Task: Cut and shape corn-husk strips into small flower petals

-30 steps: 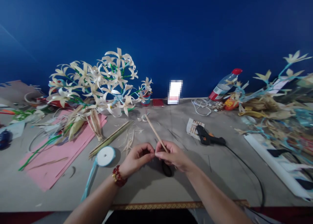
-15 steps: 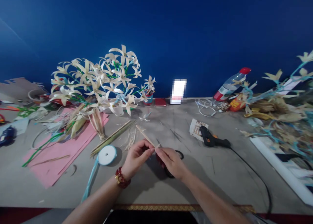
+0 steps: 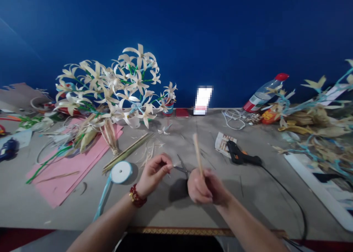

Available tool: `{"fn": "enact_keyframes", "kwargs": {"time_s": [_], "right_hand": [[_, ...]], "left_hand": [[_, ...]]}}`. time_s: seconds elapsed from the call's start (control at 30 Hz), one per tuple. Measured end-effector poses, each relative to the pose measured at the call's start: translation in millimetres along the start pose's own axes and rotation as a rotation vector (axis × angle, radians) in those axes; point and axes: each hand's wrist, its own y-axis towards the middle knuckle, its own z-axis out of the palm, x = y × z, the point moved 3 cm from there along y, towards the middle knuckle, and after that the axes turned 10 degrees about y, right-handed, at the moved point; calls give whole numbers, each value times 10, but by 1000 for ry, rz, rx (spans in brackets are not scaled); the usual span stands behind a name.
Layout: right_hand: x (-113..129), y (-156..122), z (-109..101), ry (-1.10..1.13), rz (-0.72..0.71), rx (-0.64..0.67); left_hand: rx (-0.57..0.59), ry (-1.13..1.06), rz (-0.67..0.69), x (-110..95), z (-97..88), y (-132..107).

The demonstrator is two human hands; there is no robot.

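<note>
Here's the right hand (image 3: 206, 187), curled into a tight, narrow grip and holding a slim pale stick (image 3: 198, 153). The stick rises out of that fist, its free end pointing to the far side, the length of it leaning slightly left. Over on the left, the left hand (image 3: 156, 173) has its grip drawn to a fine pinch, thumb meeting forefinger; a tiny pale speck shows at the tips, too small to make out. The stick is well clear of that pinch, off to its right.

Between the two hands, the scissors (image 3: 182, 169) lie on the desk (image 3: 154, 217), blades apart, the handle end partly hidden by the right hand. Left of the left hand sits a spool of light-blue ribbon (image 3: 118, 171), with thin pale shavings (image 3: 149, 154) scattered just beyond the left hand. Out to the right, a black glue gun (image 3: 242, 157) rests on its side.
</note>
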Motion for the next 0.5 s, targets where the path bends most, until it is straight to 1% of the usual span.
{"fn": "enact_keyframes", "kwargs": {"time_s": [0.03, 0.07, 0.13, 0.17, 0.23, 0.3, 0.33, 0.43, 0.5], "right_hand": [[34, 6, -42, 3, -50, -74], [59, 15, -89, -27, -89, -184], [76, 32, -147, -189, -123, -391], [67, 46, -143, -309, -120, -423], [18, 77, -93, -508, -105, -386], [-42, 96, -43, -610, -90, -338], [-66, 100, -30, -628, -82, -334], [-115, 105, -13, -582, -27, -306], [-139, 101, 3, -443, 27, -223]], "left_hand": [[-9, -30, -9, 2, -3, 5], [-11, -52, -13, 2, 0, 6], [-6, -67, -6, 0, 10, -2], [-5, -56, -6, 2, 14, -10], [-6, 5, -9, 14, 13, -24], [1, 100, 1, 21, 6, -31], [11, 147, 16, 18, 3, -31], [57, 225, 84, -21, 8, -23], [71, 223, 114, -52, 14, -19]]}}
